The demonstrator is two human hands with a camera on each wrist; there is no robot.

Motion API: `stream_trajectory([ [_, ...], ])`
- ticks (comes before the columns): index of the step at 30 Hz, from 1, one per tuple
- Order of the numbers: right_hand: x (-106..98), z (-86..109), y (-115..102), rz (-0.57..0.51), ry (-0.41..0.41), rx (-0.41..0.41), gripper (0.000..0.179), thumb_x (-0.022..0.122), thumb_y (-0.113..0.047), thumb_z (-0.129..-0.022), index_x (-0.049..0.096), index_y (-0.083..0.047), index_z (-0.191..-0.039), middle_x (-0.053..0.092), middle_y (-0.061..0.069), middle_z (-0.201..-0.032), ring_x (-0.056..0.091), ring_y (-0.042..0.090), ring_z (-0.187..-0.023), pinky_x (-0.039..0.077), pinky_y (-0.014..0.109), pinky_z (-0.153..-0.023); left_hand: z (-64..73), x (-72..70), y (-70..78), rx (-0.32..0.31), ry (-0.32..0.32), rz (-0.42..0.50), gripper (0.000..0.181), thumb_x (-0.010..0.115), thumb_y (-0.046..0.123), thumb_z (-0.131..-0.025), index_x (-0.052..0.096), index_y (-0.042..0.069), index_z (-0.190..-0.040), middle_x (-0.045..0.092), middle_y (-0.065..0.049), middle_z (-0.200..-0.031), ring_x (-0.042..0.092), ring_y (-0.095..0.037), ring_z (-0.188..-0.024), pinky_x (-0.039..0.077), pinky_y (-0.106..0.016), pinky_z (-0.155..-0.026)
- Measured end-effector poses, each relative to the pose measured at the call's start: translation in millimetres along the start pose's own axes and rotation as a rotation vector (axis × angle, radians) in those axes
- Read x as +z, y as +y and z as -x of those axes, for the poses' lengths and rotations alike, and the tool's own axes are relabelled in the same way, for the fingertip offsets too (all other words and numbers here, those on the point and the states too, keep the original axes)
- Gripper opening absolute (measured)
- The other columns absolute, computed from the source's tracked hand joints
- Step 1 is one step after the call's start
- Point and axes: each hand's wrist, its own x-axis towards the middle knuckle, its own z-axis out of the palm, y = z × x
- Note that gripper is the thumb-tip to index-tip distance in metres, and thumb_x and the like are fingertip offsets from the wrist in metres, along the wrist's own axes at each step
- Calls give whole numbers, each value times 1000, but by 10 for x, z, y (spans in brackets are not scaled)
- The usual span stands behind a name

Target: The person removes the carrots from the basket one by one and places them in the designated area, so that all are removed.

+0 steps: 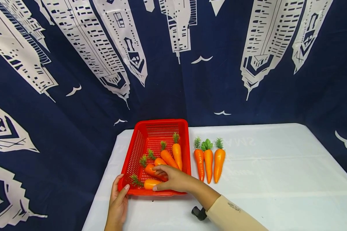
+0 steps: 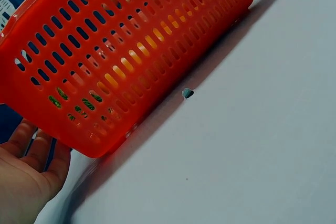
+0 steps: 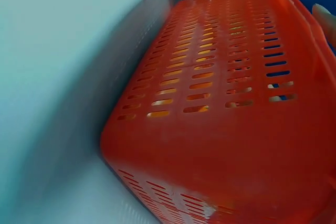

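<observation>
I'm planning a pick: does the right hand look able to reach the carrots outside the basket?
Likely yes: the right hand must first clear the basket, but the three carrots beside it lie uncovered.

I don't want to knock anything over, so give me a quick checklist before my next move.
1. Left grip steadying the red basket: ok, at its near left corner.
2. Right grip secure on the nearest carrot: cannot tell, the contact is hidden.
3. Other carrots in basket inside the walls: ok, four visible.
4. Three loose carrots uncovered: ok, side by side right of the basket.
5. Table before the basket free of bits: not ok, small dark speck there.
</observation>
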Motion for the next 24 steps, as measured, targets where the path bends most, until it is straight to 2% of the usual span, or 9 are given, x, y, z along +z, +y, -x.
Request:
stream_trajectory([
  [11, 25, -132, 11, 2, -67, 86, 77, 86, -33, -81, 51, -15, -147, 60, 5, -138, 55, 23, -131, 44, 45, -113, -7, 4, 3, -16, 26, -14, 53, 49, 7, -105, 28, 14, -154, 34, 3, -155, 48, -6, -130, 45, -17, -105],
  [24, 27, -108, 22, 27, -99, 150, 82, 85, -39, -81, 47, -18, -150, 60, 5, -138, 56, 23, -130, 44, 45, -111, -6, 10, -13, 16, -4, -17, 51, 50, 9, -105, 30, 13, -152, 34, 3, -153, 48, -4, -130, 45, -15, -104],
])
